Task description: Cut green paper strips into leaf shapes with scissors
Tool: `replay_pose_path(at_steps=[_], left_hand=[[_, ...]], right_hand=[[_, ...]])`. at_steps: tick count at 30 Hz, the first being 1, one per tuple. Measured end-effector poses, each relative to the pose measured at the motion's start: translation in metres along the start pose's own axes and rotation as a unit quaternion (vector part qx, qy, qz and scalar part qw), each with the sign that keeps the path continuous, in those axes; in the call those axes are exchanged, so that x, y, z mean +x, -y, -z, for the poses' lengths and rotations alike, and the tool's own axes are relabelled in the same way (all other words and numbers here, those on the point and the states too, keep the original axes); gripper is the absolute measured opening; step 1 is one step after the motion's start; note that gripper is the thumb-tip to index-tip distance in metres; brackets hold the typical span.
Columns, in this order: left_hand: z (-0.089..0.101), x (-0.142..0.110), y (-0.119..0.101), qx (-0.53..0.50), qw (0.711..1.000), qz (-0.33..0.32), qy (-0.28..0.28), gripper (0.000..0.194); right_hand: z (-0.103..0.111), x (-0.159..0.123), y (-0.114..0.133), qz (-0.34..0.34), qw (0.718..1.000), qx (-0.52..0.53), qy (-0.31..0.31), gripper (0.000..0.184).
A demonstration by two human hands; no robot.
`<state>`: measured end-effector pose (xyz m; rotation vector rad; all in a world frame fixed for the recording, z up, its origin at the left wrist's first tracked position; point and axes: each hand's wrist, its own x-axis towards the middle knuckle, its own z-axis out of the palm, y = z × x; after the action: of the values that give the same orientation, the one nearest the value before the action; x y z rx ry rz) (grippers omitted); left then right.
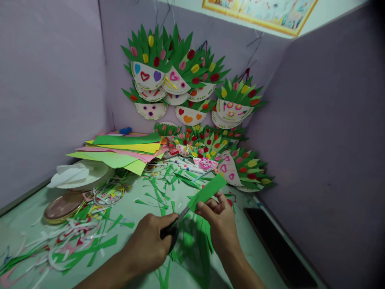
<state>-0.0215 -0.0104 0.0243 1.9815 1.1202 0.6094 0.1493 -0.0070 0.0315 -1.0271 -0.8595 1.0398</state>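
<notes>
Pale tabletop [249, 237] lies beneath a plain, oblong green paper strip [208, 192].

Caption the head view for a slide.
Left hand holding scissors at a green paper strip in the right hand, green clippings scattered around.

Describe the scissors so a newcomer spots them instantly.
Over the mint-green table, find the left hand. It grips the scissors, blades at a green paper strip in the right hand. Black handles set them apart from surrounding paper scraps.
</notes>
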Motion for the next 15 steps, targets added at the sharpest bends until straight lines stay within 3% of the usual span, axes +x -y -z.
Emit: replay_pose_path(at_steps=[4,15], left_hand=[[-0.0004,-0.0001,-0.0018,0.007,1.000,0.010,0.008,0.018],[0.0019,-0.0005,-0.0042,0.001,1.000,0.009,0.007,0.016]], right_hand=[[0.0004,0.0022,0.0023,0.006,0.999,0.023,-0.027,0.044],[-0.0009,-0.0012,0.0006,-0.003,1.000,0.001,-0.006,0.044]])
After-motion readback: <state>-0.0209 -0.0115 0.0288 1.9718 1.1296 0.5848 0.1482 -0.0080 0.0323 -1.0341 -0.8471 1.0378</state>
